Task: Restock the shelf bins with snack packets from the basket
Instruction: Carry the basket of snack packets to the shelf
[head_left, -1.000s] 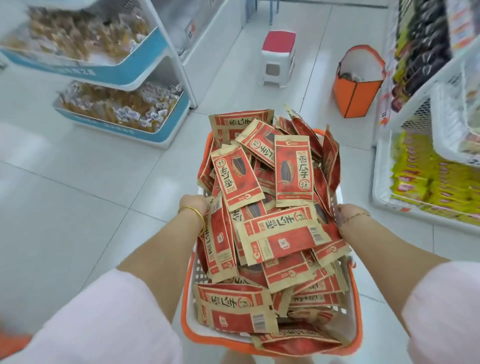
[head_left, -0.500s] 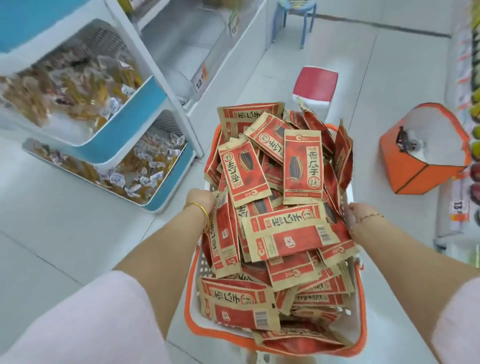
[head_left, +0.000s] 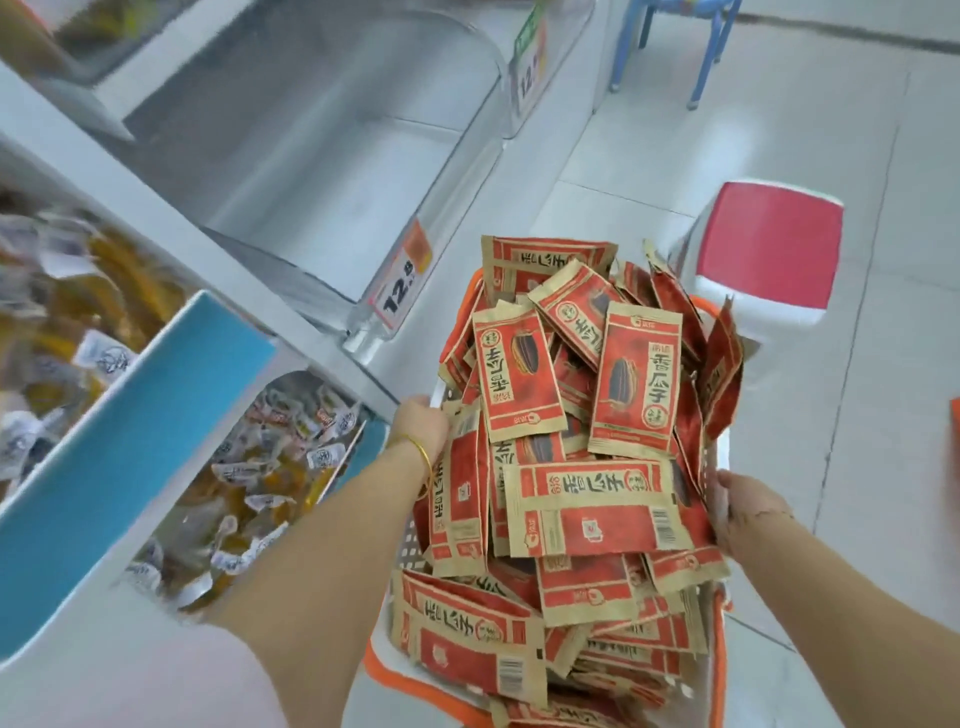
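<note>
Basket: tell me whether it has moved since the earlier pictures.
Yes. The basket has come forward: the red stool, well ahead of it earlier, now stands right beside its far end.

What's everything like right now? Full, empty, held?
basket: heaped full, held at both sides
snack packets: piled loose in the basket
clear bin: empty
blue-fronted bin: holds wrapped snacks
red stool: upright, on the floor
left hand: grips basket's left side
right hand: grips basket's right side

Packets (head_left: 634, 374) hide most of the basket (head_left: 375, 670); its near end leaves the bottom edge. Fingers of the right hand (head_left: 750, 506) are hidden behind it. Blurred snacks (head_left: 93, 312), left; chair (head_left: 706, 57) cropped, top.
</note>
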